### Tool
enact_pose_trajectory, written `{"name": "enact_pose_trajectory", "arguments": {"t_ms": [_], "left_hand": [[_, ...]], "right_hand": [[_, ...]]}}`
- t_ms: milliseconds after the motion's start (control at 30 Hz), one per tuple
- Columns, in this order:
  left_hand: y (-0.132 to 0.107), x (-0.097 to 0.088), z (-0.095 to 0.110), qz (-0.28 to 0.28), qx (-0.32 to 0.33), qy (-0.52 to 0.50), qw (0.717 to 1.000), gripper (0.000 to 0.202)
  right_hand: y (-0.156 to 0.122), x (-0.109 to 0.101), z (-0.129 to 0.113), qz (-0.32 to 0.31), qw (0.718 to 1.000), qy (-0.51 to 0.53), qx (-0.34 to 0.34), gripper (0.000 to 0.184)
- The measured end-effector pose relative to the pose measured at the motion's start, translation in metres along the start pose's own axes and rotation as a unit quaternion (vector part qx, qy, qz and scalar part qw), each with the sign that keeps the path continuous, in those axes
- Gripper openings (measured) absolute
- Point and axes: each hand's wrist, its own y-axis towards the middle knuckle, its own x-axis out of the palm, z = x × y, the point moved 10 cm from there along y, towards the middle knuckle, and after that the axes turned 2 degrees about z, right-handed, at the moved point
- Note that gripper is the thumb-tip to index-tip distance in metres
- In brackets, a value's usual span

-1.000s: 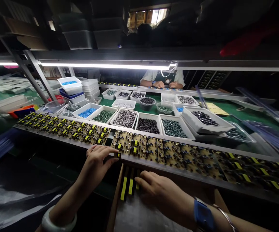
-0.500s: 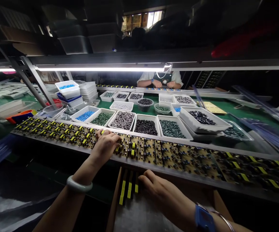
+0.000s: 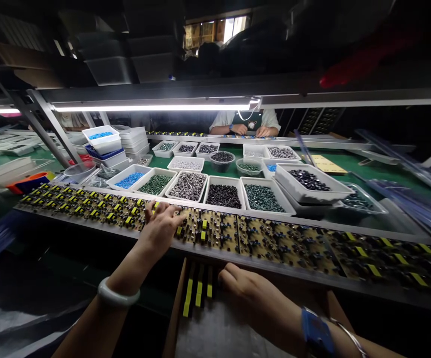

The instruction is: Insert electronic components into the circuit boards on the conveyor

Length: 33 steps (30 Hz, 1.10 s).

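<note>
My left hand is over the row of circuit boards, its fingers apart and their tips down among the small parts. A yellow block-shaped component stands on the board just beside its thumb. My right hand is above the open drawer, fingers curled together. What they hold, if anything, is hidden. To its left in the drawer lie several strips of yellow-and-black components. Boards on the left carry many yellow components; the middle board shows none.
Behind the boards, white trays hold black parts, dark green parts and blue parts. A stacked tray stands at right. A lamp bar crosses above. Across the bench a co-worker's hands work at another row.
My left hand's fingers have spread a little over the board. My right hand has shifted slightly right, away from the yellow strips. The whole view has moved slightly.
</note>
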Motion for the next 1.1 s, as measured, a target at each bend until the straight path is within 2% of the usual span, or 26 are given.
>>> {"name": "enact_pose_trajectory", "arguments": {"t_ms": [100, 167, 200, 233, 300, 333, 400, 467, 567, 667, 767, 933, 1100], "left_hand": [[-0.020, -0.014, 0.018, 0.033, -0.018, 0.001, 0.999, 0.038], [-0.036, -0.011, 0.045, 0.018, 0.010, -0.027, 0.999, 0.020], [-0.045, -0.001, 0.064, -0.018, 0.044, -0.046, 0.998, 0.012], [-0.056, 0.011, 0.084, -0.061, 0.088, -0.058, 0.993, 0.013], [-0.076, 0.037, 0.115, -0.130, 0.145, -0.046, 0.980, 0.029], [-0.084, 0.048, 0.123, -0.147, 0.155, -0.031, 0.976, 0.031], [-0.093, 0.061, 0.129, -0.153, 0.148, -0.011, 0.977, 0.019], [-0.098, 0.064, 0.129, -0.145, 0.142, -0.007, 0.979, 0.010], [-0.094, 0.048, 0.117, -0.124, 0.118, -0.037, 0.985, 0.021], [-0.078, 0.019, 0.086, -0.059, 0.039, -0.054, 0.996, 0.040], [-0.059, 0.001, 0.055, 0.001, -0.031, 0.001, 1.000, 0.047], [-0.036, 0.011, 0.030, 0.003, -0.069, 0.033, 0.997, 0.053], [-0.035, 0.016, 0.027, -0.001, -0.075, 0.021, 0.997, 0.055]], "right_hand": [[0.008, -0.037, 0.014, 0.060, 0.991, 0.122, 0.022, 0.009], [0.019, -0.069, 0.022, 0.127, 0.975, 0.183, 0.008, 0.010], [0.026, -0.083, 0.027, 0.156, 0.968, 0.196, -0.001, 0.011], [0.035, -0.094, 0.032, 0.182, 0.964, 0.196, -0.009, 0.012], [0.055, -0.104, 0.044, 0.203, 0.964, 0.174, -0.010, 0.013], [0.066, -0.105, 0.050, 0.202, 0.966, 0.158, -0.006, 0.014], [0.086, -0.101, 0.062, 0.190, 0.973, 0.129, 0.003, 0.014], [0.101, -0.095, 0.069, 0.177, 0.979, 0.104, 0.007, 0.012], [0.113, -0.088, 0.071, 0.150, 0.986, 0.071, 0.011, 0.012], [0.119, -0.086, 0.067, 0.117, 0.992, 0.040, 0.016, 0.012], [0.122, -0.085, 0.060, 0.090, 0.996, 0.010, 0.023, 0.012], [0.127, -0.081, 0.054, 0.067, 0.997, -0.032, 0.033, 0.009], [0.130, -0.079, 0.054, 0.069, 0.996, -0.050, 0.026, 0.008]]}}
